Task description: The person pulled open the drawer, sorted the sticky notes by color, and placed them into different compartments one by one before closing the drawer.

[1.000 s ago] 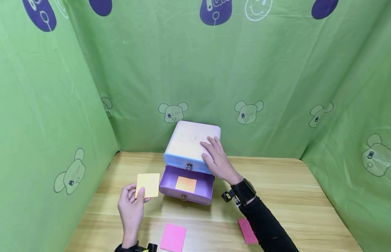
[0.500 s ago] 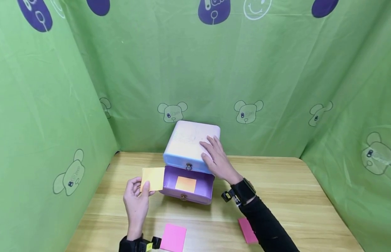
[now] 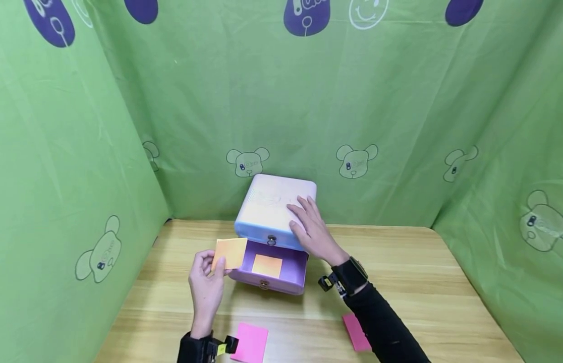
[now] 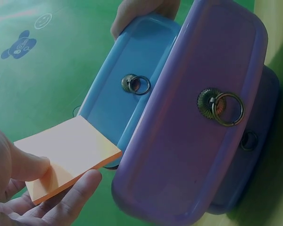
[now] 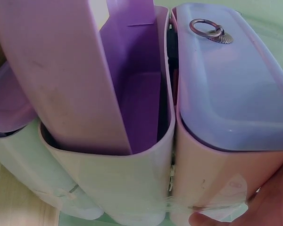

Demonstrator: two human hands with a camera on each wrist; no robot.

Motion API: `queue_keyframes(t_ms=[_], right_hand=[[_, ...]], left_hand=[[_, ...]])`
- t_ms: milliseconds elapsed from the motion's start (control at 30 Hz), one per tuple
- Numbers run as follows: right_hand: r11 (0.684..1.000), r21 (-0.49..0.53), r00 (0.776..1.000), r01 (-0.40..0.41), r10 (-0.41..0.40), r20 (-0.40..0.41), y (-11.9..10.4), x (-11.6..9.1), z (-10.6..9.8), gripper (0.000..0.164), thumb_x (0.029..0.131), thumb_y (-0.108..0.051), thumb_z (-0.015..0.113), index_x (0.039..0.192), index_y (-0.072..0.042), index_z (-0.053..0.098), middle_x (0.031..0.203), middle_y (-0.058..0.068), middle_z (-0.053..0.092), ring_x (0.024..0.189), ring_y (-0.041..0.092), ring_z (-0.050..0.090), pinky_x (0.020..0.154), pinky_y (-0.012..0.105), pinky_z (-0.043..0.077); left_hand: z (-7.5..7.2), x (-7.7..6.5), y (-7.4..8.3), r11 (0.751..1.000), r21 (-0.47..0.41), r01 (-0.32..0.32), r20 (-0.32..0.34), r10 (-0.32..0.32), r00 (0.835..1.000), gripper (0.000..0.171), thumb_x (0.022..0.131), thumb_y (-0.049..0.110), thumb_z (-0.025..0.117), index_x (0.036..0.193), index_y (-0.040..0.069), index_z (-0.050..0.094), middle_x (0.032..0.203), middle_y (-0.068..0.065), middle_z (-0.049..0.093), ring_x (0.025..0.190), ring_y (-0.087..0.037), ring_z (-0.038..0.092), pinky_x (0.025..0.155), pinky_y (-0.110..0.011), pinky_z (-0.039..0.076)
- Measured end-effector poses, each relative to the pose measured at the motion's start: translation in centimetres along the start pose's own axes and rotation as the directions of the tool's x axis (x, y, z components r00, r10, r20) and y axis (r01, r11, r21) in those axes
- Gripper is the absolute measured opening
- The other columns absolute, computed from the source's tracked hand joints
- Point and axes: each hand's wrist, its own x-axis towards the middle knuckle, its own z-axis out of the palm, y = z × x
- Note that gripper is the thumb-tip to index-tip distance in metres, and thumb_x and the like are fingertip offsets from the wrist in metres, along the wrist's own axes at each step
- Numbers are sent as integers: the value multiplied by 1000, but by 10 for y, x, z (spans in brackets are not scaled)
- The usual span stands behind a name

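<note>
A small drawer cabinet (image 3: 273, 201) stands on the table with its blue top drawer (image 4: 118, 80) closed and its purple middle drawer (image 4: 188, 122) pulled out. One orange sticky note pad (image 3: 267, 266) lies inside the purple drawer. Between thumb and fingers, my left hand (image 3: 208, 292) pinches another orange sticky note pad (image 4: 70, 153), held in the air at that drawer's left edge. My right hand (image 3: 315, 234) rests on the cabinet's top, fingers spread and fairly straight; part of it (image 5: 269, 207) enters the right wrist view at the lower right.
Two pink sticky note pads lie on the wooden table (image 3: 427, 282): one (image 3: 250, 343) in front of the drawer, another (image 3: 356, 333) partly covered by the right sleeve. Below the purple drawer sits a third drawer (image 4: 247, 141). Green cloth (image 3: 290, 101) walls off the back and sides.
My left hand has carried its sticky note pad rightward and slightly away from me, up to the purple drawer's left edge. The right hand has stayed on the cabinet.
</note>
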Motion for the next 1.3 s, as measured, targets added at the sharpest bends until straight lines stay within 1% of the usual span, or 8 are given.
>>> queue_keyframes(t_ms=[167,367,533,700,833,933,1167,1300], right_hand=[[1000,-4,1000,-3,3,-1,0,-1,0,50,106,-34,42,154,-19,43,171,12,19,161,34,1,124,71,8],[1000,-11,1000,1,-1,-3,0,0,0,50,106,-34,42,154,-19,43,171,12,19,161,34,1,125,70,9],[1000,-13,1000,-1,1,0,0,0,0,50,106,-34,43,154,-20,43,171,12,18,161,34,1,125,70,9],[1000,-8,1000,3,-3,-4,-1,0,-1,50,105,-33,44,153,-19,44,171,13,19,161,35,2,125,70,9],[1000,-8,1000,0,0,-5,-1,0,-1,50,105,-33,44,153,-18,44,171,13,19,161,35,2,124,71,9],[1000,-13,1000,0,0,-3,-1,0,0,50,105,-33,43,153,-19,43,171,14,19,161,35,1,124,71,8],[1000,-18,1000,-1,1,-5,-1,-1,0,50,106,-34,43,153,-20,43,171,13,19,161,35,2,125,70,8],[1000,-9,1000,-3,3,-4,-1,-1,0,50,106,-34,44,153,-20,43,171,13,19,161,35,2,125,70,8]], left_hand=[[5,3,-4,999,40,12,18,-12,1000,21,94,-5,63,114,-6,56,109,-26,68,91,-18,71,75,-30,65],[10,3,-6,997,78,-13,40,10,999,20,95,-3,63,115,-4,57,111,-24,69,101,-32,70,76,-26,64],[15,4,-8,992,116,-55,34,52,998,20,93,-3,65,112,-2,59,108,-21,72,98,-30,70,73,-22,61],[21,4,-8,976,183,-116,36,112,993,19,92,-2,67,109,1,62,105,-16,75,96,-27,72,80,-18,54],[24,5,-9,977,179,-112,51,104,993,19,91,-3,68,109,1,63,106,-16,75,99,-29,73,88,-20,53],[25,5,-11,980,180,-88,63,78,995,20,91,-2,68,110,2,64,108,-16,74,102,-29,72,89,-20,53],[27,7,-14,982,180,-60,125,38,991,20,91,-2,68,111,3,64,110,-19,71,88,-29,73,65,-20,55],[29,7,-14,980,191,-55,139,28,990,21,91,-1,69,111,4,64,112,-18,70,85,-28,74,64,-21,55]])
